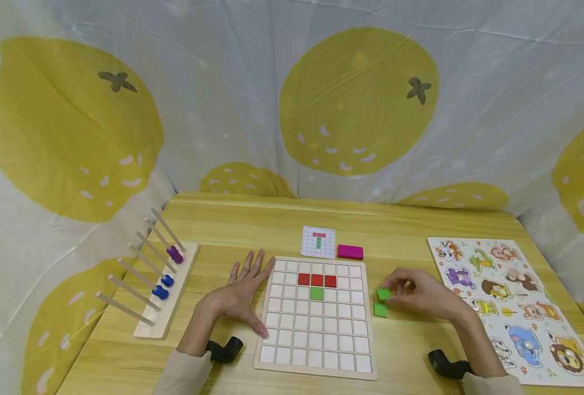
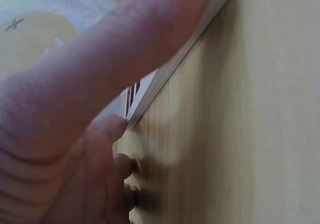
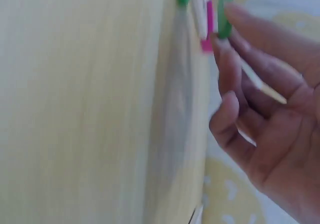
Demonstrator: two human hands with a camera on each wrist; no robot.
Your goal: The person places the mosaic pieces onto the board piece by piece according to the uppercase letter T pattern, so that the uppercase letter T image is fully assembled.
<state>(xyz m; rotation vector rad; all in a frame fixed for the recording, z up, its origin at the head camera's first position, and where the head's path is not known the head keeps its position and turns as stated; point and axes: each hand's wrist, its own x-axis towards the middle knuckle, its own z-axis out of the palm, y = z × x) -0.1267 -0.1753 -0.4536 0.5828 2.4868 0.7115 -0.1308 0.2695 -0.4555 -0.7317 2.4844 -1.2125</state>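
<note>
A wooden grid board (image 1: 316,362) lies in the middle of the table in the head view. On it sit a row of three red square tiles (image 1: 317,280) and one green tile (image 1: 316,293) under the middle one. My left hand (image 1: 237,296) spreads its fingers along the board's left edge, thumb and forefinger touching it. To the right of the board, my right hand (image 1: 415,293) pinches a green square tile (image 1: 383,294) between thumb and fingers; the right wrist view shows this tile (image 3: 226,14) raised off the table. Another green tile (image 1: 380,310) lies beside the board.
Behind the board lie a small pattern card (image 1: 319,242) and a magenta block (image 1: 350,252). A peg rack (image 1: 173,302) with purple and blue beads stands left. An animal puzzle board (image 1: 514,307) lies right. A lemon-print curtain (image 1: 232,109) hangs behind the table.
</note>
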